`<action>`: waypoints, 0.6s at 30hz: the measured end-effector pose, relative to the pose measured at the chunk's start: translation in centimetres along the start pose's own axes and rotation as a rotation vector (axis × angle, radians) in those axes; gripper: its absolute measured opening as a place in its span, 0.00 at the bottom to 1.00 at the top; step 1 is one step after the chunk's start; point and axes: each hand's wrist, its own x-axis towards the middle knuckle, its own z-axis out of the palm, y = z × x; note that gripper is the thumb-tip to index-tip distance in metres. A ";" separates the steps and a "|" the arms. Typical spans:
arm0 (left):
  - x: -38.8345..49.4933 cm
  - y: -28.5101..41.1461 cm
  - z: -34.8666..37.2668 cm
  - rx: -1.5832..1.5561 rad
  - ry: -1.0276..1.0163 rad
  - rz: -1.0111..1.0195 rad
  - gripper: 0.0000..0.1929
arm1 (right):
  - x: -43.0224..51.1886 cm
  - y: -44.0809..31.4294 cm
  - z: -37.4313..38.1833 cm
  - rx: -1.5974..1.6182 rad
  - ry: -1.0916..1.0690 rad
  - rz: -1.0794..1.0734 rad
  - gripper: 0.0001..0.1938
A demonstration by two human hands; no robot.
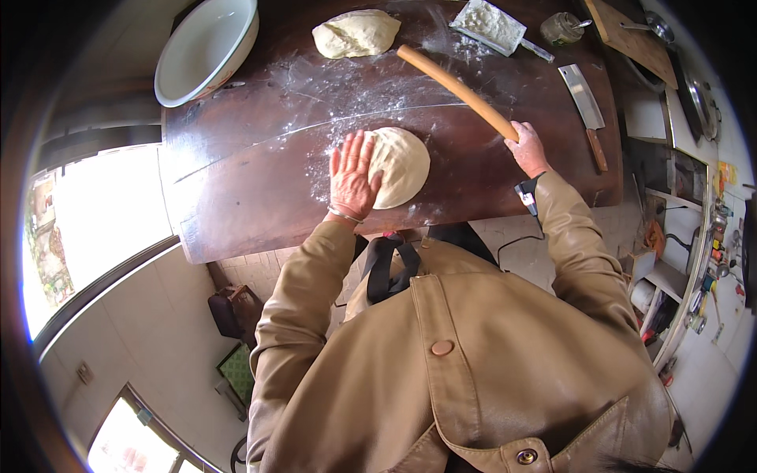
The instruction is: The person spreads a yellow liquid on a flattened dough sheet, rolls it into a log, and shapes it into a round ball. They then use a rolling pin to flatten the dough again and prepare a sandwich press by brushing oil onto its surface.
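Note:
A flattened round of dough (pixel 403 168) lies near the front edge of the dark wooden table (pixel 266 195). My left hand (pixel 353 177) rests palm down over its left side, fingers extended and fairly close together. In my right hand (pixel 528 148) is one end of a wooden rolling pin (pixel 458 88), which slants up and leftward over the table. Its far tip points toward a second, larger lump of dough (pixel 356 34) at the back. Loose flour is scattered around the flattened dough and across the tabletop.
An enamel basin (pixel 207 52) stands at the back left. Toward the back right are a scoop of flour (pixel 491 26) and a glass jar with a spoon (pixel 562 29). A cleaver (pixel 582 106) lies along the right edge, beyond it a wooden board (pixel 633 38).

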 end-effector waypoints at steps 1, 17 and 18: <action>-0.7 -0.4 -1.0 -0.009 0.081 -0.009 0.33 | -0.5 -1.3 0.1 0.029 0.019 -0.090 0.22; -5.1 -5.9 -1.6 0.131 -0.055 -0.166 0.22 | -3.7 -13.9 3.1 -0.289 0.051 -0.344 0.20; -5.2 -5.8 -0.8 0.135 -0.027 -0.179 0.23 | -3.3 -13.5 3.4 -0.313 0.087 -0.381 0.21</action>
